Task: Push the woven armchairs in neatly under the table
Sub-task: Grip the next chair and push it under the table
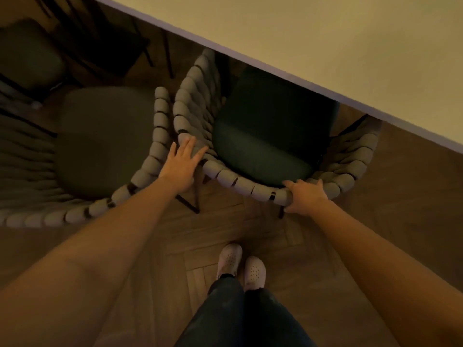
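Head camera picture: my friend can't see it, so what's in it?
Two hands are on a woven armchair whose dark green seat sits partly under a pale table: the left hand lies flat on its back rim, the right hand grips it. A second woven armchair stands close on its left, out from the table.

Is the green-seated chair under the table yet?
Partly: the table hides only the front of the chair; its back sticks out.

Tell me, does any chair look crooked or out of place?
Yes. The left woven armchair sits fully out from the table, while the right woven armchair is partly tucked under it.
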`<state>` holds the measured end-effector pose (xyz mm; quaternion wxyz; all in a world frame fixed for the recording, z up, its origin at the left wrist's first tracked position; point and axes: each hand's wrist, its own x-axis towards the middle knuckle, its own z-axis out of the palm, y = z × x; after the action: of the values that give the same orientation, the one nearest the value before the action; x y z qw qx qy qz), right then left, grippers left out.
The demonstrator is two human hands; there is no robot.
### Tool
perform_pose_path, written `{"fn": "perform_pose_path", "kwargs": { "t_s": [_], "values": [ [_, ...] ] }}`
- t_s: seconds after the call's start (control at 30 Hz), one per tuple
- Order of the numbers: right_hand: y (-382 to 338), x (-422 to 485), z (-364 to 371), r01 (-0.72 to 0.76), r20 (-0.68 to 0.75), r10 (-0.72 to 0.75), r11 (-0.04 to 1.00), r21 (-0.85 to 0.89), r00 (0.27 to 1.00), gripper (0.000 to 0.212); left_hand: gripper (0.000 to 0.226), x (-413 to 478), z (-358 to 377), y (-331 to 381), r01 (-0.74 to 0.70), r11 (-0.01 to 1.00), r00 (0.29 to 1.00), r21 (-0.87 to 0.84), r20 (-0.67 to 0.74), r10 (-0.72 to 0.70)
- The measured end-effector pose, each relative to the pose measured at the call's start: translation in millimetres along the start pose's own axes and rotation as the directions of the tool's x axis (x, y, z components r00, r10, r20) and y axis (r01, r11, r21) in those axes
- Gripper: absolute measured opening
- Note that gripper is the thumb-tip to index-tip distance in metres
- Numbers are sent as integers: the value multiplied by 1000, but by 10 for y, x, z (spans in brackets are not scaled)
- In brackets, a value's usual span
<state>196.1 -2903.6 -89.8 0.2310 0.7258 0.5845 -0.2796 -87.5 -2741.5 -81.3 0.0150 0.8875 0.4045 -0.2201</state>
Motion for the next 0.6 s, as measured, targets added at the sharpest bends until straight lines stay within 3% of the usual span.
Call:
{"fn": "perform_pose_path", "kwargs": {
  "t_s": [0.1,0.3,0.47,0.6],
  "values": [
    [-349,9,-137,97,-99,-95,995,24,991,93,90,-415,163,-30,116,991,993,-73,-23,-118],
    [-1502,17,-457,392,-300,-378,920,-17,876,92,103,-1229,632,-625,318,941,946,-118,-31,-323],
    [-2581,125,-562,568,-250,-572,818,-95,781,91,105,-1800,1008,-1515,433,886,901,-165,66,-428],
    [-3429,283,-544,573,-222,-607,794,-200,763,93,102,-2146,1349,-2374,417,884,909,-210,108,-403]
  ]
}}
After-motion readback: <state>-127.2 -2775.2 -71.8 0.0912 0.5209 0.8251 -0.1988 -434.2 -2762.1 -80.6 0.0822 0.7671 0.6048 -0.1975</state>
